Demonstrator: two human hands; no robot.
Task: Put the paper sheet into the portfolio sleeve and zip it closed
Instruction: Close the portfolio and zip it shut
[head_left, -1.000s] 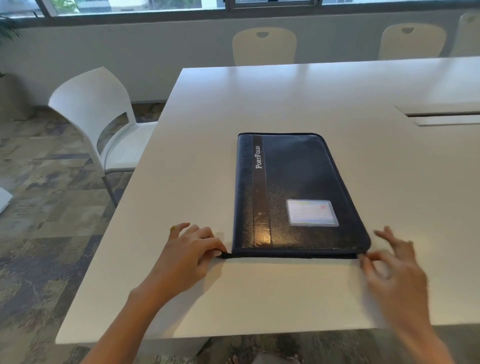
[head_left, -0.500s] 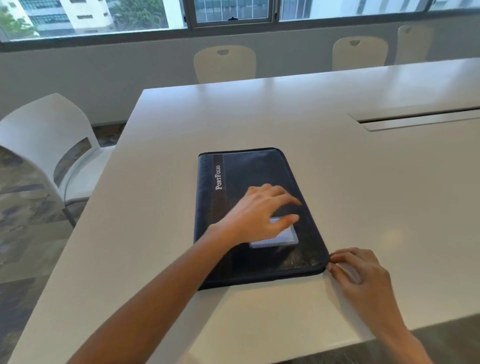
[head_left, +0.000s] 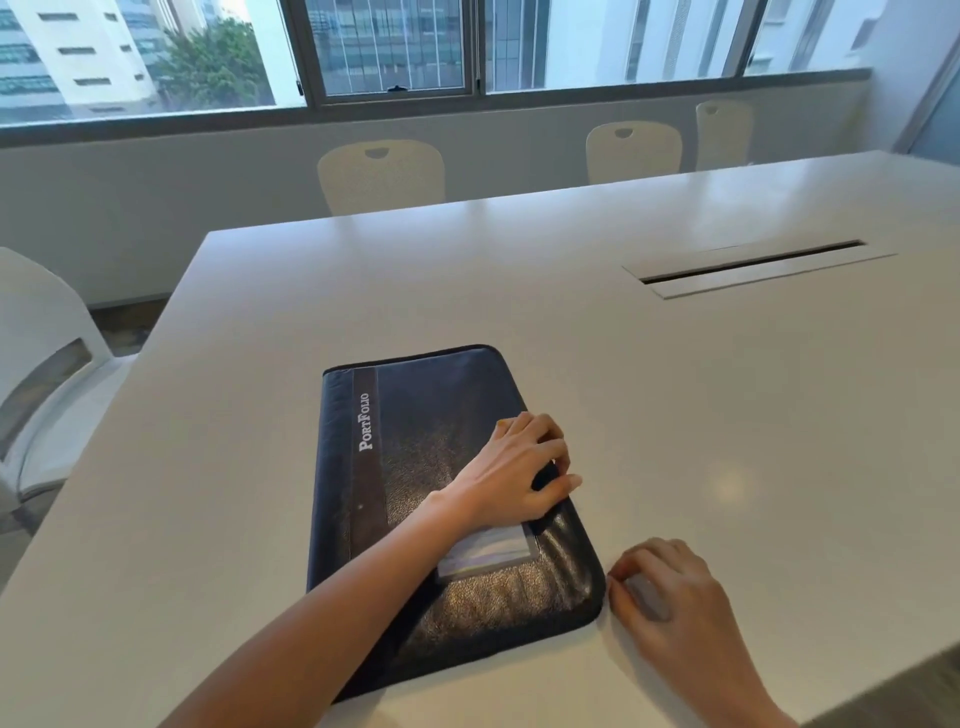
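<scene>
A dark navy portfolio (head_left: 415, 415) with a "PortFolio" strip lies flat and closed on the white table (head_left: 701, 441), its spine to the left. My left hand (head_left: 514, 473) reaches across the cover, fingers curled over the right edge and pressing it down. My right hand (head_left: 670, 597) rests on the table at the near right corner, fingertips pinched together against the zip line; the zipper pull is hidden under them. A clear card window (head_left: 493, 553) on the cover is partly covered by my left forearm. No paper sheet is in view.
A recessed cable slot (head_left: 753, 267) runs across the table at the back right. One white chair (head_left: 47, 389) stands at the left side, and several pale chairs (head_left: 382, 174) line the far edge below the windows. The table's near edge is close to my right wrist.
My left hand left the near left corner, crossed the cover and now grips the right edge. My right hand stayed pinched at the near right corner. The view tilted up.
</scene>
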